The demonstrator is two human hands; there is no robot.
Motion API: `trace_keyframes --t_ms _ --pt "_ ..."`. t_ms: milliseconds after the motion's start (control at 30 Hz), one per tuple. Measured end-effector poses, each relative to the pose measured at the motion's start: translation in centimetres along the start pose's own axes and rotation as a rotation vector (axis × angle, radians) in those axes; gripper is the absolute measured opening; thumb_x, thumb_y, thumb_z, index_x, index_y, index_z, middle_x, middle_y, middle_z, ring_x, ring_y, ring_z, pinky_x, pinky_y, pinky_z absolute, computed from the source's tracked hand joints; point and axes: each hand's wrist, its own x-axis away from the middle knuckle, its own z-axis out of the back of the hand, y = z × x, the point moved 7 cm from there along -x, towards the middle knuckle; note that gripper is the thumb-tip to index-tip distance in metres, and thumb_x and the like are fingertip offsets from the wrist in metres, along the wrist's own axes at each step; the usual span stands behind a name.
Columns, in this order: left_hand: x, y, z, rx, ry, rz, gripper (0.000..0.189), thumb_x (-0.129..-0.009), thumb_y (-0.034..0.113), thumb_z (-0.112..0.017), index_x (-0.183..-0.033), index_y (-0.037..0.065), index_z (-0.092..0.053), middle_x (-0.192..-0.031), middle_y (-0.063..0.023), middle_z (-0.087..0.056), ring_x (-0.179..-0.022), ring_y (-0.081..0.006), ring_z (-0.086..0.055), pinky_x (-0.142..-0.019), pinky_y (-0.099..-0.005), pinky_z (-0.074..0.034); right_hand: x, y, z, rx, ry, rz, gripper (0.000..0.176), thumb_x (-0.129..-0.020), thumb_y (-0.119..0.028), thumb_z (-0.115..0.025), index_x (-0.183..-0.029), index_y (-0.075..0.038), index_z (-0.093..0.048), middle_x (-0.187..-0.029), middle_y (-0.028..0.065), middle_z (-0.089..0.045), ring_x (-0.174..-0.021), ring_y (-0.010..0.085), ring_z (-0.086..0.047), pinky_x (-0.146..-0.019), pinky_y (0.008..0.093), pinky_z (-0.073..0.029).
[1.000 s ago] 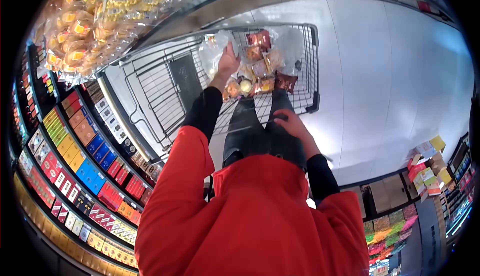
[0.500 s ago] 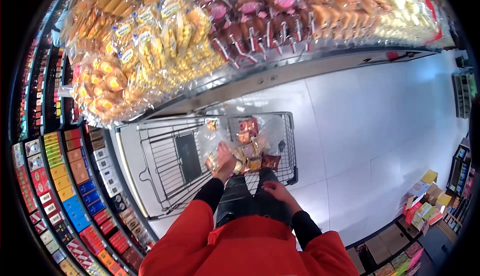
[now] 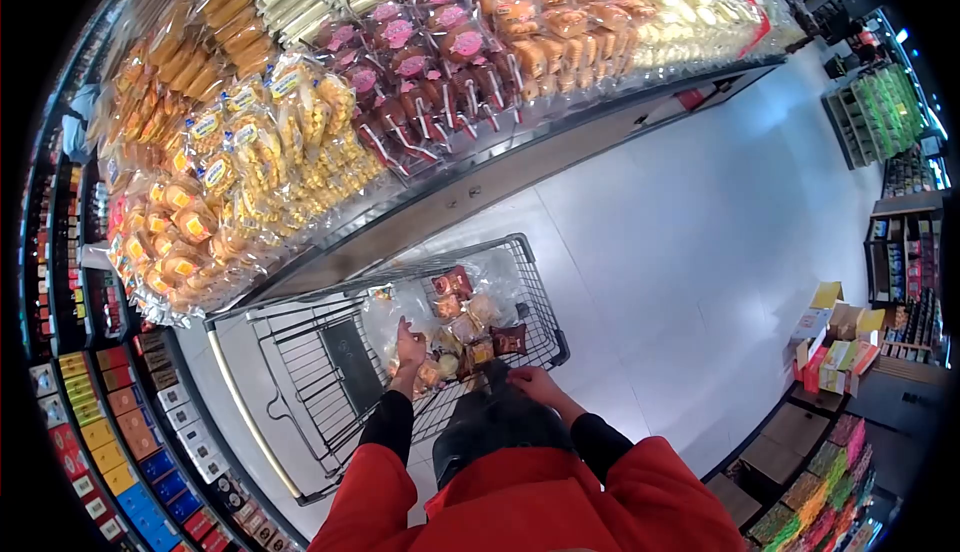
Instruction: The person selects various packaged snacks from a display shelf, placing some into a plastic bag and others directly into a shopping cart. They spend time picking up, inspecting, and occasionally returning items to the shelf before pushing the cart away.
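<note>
Below me stands a wire shopping cart [image 3: 548, 337] with a clear plastic bag [image 3: 408, 304] and several packaged snacks in it. My left hand [image 3: 411, 345] reaches over the cart beside the bag, its index finger stretched out and nothing visible in it. Close to that hand lie small wrapped buns [image 3: 446, 363]. Further right in the cart are a dark red packet [image 3: 508, 339], a red-brown packet [image 3: 452, 282] and another clear bag [image 3: 497, 272]. By the cart's near right corner, my right hand [image 3: 535, 384] hovers near my leg with loosely bent fingers, apparently without anything in it.
Along the far side runs a display counter [image 3: 480, 167] heaped with packaged breads and snacks. Shelves of boxed goods [image 3: 150, 422] curve along the left. Pale floor [image 3: 680, 242] stretches to the right, where opened cartons [image 3: 838, 337] sit on a low unit.
My view has turned, so the cart and counter appear shifted to the left. My left hand has moved with its index finger now extended. My right hand's fingers are nearer the cart's edge.
</note>
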Motion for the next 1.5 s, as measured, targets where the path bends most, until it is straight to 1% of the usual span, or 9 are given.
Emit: trace_keyframes --t_ms 267,300,400,533,767,967,1067,1333,1500 --pt "7.6 1.0 1.6 -0.063 -0.049 0.004 0.069 -0.086 0.007 -0.067 -0.146 -0.003 -0.034 -0.133 -0.0224 -0.052 -0.111 -0.0321 -0.060 -0.092 -0.0378 -0.053 0.7 -0.4 2.0 -0.014 0.177 -0.036 0.023 -0.096 -0.019 -0.064 -0.115 -0.005 -0.068 -0.096 0.0028 -0.070 -0.084 0.0114 -0.066 -0.068 0.0276 -0.054" --pt "11.9 8.1 4.8 0.075 -0.085 0.057 0.070 -0.085 0.012 -0.069 -0.144 -0.004 -0.035 -0.131 -0.0230 -0.053 -0.113 -0.0351 -0.060 -0.096 -0.0410 -0.051 0.5 0.0 1.8 -0.071 0.205 -0.049 0.021 -0.096 -0.019 -0.064 -0.113 -0.006 -0.068 -0.093 0.0019 -0.069 -0.079 0.0104 -0.065 -0.065 0.0271 -0.053" --pt "14.4 2.4 5.2 -0.117 0.108 -0.204 0.064 -0.085 0.014 -0.065 -0.141 -0.004 -0.040 -0.132 -0.0283 -0.052 -0.118 -0.0450 -0.056 -0.100 -0.0477 -0.047 -0.3 1.7 1.7 -0.029 0.297 0.107 0.021 -0.092 -0.014 -0.070 -0.112 -0.007 -0.068 -0.091 0.0019 -0.067 -0.075 0.0100 -0.061 -0.064 0.0272 -0.053" --pt "22.0 4.5 9.3 -0.204 0.081 -0.110 0.059 -0.085 0.014 -0.067 -0.137 -0.002 -0.045 -0.129 -0.0242 -0.055 -0.120 -0.0424 -0.053 -0.099 -0.0490 -0.045 -1.0 2.9 2.2 0.264 0.455 0.345 0.029 -0.087 -0.010 -0.073 -0.115 -0.006 -0.067 -0.097 0.0043 -0.068 -0.082 0.0127 -0.062 -0.070 0.0290 -0.054" --pt "29.5 -1.0 9.1 -0.598 0.081 -0.253 0.048 -0.086 0.025 -0.069 -0.127 0.006 -0.054 -0.116 -0.0156 -0.057 -0.112 -0.0340 -0.056 -0.098 -0.0488 -0.042 -0.3 3.3 3.4 0.202 0.454 0.275 0.036 -0.086 -0.008 -0.071 -0.122 -0.008 -0.064 -0.111 0.0044 -0.067 -0.095 0.0165 -0.062 -0.075 0.0296 -0.051" --pt "28.9 -1.7 8.1 -0.675 0.165 -0.358 0.032 -0.091 0.030 -0.064 -0.116 0.010 -0.061 -0.112 -0.0091 -0.061 -0.111 -0.0287 -0.054 -0.094 -0.0456 -0.040 2.0 1.6 2.1 -0.026 0.389 0.111 0.038 -0.085 -0.013 -0.071 -0.122 -0.012 -0.063 -0.113 0.0010 -0.064 -0.096 0.0152 -0.060 -0.072 0.0309 -0.049" --pt "28.0 -2.2 8.0 -0.619 0.101 -0.261 0.025 -0.094 0.034 -0.060 -0.106 0.013 -0.065 -0.107 -0.0057 -0.065 -0.108 -0.0262 -0.056 -0.091 -0.0454 -0.039 2.3 0.9 1.7 -0.046 0.362 0.097 0.037 -0.085 -0.013 -0.070 -0.122 -0.013 -0.064 -0.114 -0.0001 -0.064 -0.101 0.0152 -0.058 -0.075 0.0340 -0.048" --pt "27.9 -2.2 8.0 -0.642 0.075 -0.218 0.033 -0.093 0.040 -0.060 -0.107 0.011 -0.065 -0.112 -0.0062 -0.065 -0.112 -0.0255 -0.055 -0.094 -0.0446 -0.039 2.3 -0.1 0.8 -0.059 0.375 0.041 0.035 -0.087 -0.014 -0.069 -0.121 -0.015 -0.065 -0.112 -0.0037 -0.064 -0.101 0.0124 -0.056 -0.080 0.0371 -0.046" --pt "27.9 -2.0 7.8 -0.597 0.016 -0.177 0.044 -0.096 0.048 -0.055 -0.116 0.011 -0.065 -0.121 -0.0074 -0.062 -0.119 -0.0266 -0.052 -0.101 -0.0482 -0.036 1.9 -0.1 2.3 -0.022 0.380 0.068 0.031 -0.088 -0.014 -0.069 -0.119 -0.013 -0.066 -0.107 -0.0010 -0.065 -0.092 0.0133 -0.057 -0.070 0.0322 -0.047"
